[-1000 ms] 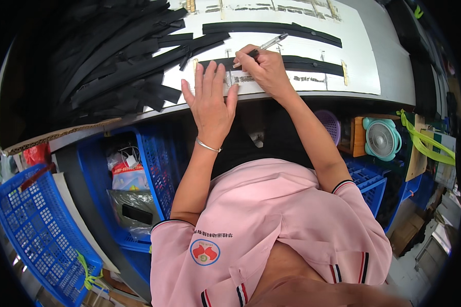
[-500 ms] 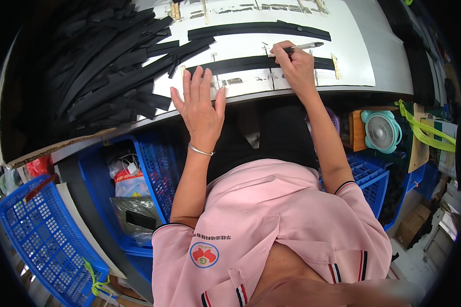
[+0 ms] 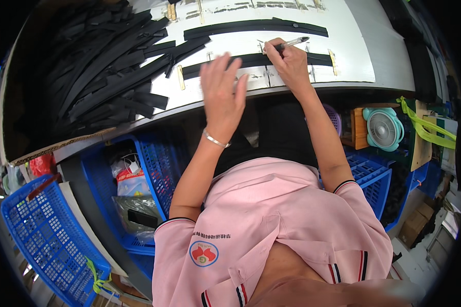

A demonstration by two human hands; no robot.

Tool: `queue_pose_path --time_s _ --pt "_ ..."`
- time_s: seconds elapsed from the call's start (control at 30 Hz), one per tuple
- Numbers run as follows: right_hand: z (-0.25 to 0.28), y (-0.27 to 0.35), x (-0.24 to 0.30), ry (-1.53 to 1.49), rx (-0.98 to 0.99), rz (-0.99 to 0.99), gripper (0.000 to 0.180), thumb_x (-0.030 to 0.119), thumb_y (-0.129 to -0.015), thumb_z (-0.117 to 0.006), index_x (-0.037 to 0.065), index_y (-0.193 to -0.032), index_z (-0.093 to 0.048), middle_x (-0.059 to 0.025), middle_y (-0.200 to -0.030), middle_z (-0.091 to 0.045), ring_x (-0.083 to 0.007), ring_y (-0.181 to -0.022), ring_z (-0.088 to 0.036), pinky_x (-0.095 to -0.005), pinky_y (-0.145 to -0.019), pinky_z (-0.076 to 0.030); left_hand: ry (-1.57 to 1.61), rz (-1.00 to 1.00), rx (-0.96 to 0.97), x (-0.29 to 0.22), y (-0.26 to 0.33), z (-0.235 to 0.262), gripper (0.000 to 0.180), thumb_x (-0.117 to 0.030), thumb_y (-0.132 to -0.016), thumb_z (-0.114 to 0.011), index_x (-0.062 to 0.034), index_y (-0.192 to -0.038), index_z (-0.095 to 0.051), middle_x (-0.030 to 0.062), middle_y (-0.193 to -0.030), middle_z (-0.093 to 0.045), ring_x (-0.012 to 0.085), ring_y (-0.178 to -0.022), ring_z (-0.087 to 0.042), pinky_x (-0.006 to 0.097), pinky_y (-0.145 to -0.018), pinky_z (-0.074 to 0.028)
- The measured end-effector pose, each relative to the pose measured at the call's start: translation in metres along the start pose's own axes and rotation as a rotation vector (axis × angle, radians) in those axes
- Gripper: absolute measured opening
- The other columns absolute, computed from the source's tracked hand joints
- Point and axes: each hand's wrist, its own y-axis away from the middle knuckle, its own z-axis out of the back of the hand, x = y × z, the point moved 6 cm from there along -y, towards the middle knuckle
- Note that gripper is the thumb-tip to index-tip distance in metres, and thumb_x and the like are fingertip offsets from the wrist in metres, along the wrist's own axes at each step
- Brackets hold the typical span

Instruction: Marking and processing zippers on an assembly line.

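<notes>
My right hand [image 3: 291, 65] grips a pen [image 3: 295, 42] in a writing hold, over a black zipper strip [image 3: 317, 59] laid straight across the white board [image 3: 351, 41]. The pen tip is hidden by the fingers. My left hand [image 3: 222, 92], slightly blurred, is spread over the left part of the same strip with nothing in it; whether it touches cannot be made out. Farther back on the board lies a second black zipper strip [image 3: 256, 26]. Short yellowish pieces stand at the strip's two ends, one at the left [image 3: 181, 78] and one at the right [image 3: 333, 62].
A large heap of black zipper strips [image 3: 107, 66] spills from a cardboard box [image 3: 61, 147] at the left. Below the table are blue plastic baskets [image 3: 46, 230], a phone [image 3: 142, 218] on a bag, and a turquoise fan [image 3: 385, 129] at the right.
My left hand has lifted from the strip's left end and moved right, toward my right hand. My right hand has shifted slightly left with the pen.
</notes>
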Motion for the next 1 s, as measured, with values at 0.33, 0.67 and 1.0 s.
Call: queue_pose_path --time_s 0.33,0.67,1.0 --pt "0.003 0.001 -0.007 -0.319 0.026 -0.335 0.014 0.016 -0.095 -0.069 0.003 -0.091 -0.073 -0.0064 -0.066 -0.065 -0.0179 -0.052 -0.056 -0.03 -0.049 -0.043 0.101 0.057 -0.007 -0.003 -0.021 -0.047 0.01 -0.008 -0.081 -0.08 -0.0093 -0.09 -0.077 0.0023 -0.095 -0.07 0.0232 -0.091 -0.063 0.036 -0.084 -0.043" --pt "0.004 -0.001 -0.005 -0.316 0.161 -0.282 0.023 0.02 -0.097 -0.066 0.0 -0.087 -0.071 -0.0054 -0.063 -0.061 -0.0096 -0.056 -0.053 -0.0286 -0.052 -0.041 0.077 0.064 0.001 -0.003 -0.021 -0.048 0.012 -0.009 -0.079 -0.082 -0.0101 -0.09 -0.077 0.0009 -0.096 -0.071 0.0208 -0.09 -0.063 0.035 -0.083 -0.043" --pt "0.051 0.018 -0.011 -0.46 -0.171 -0.303 0.011 0.012 -0.094 -0.069 0.005 -0.099 -0.075 -0.0059 -0.075 -0.071 -0.0142 -0.055 -0.056 -0.0274 -0.053 -0.045 0.077 0.063 0.051 -0.004 -0.02 -0.049 0.008 -0.009 -0.082 -0.079 -0.0106 -0.09 -0.076 0.002 -0.098 -0.07 0.023 -0.092 -0.062 0.037 -0.086 -0.043"
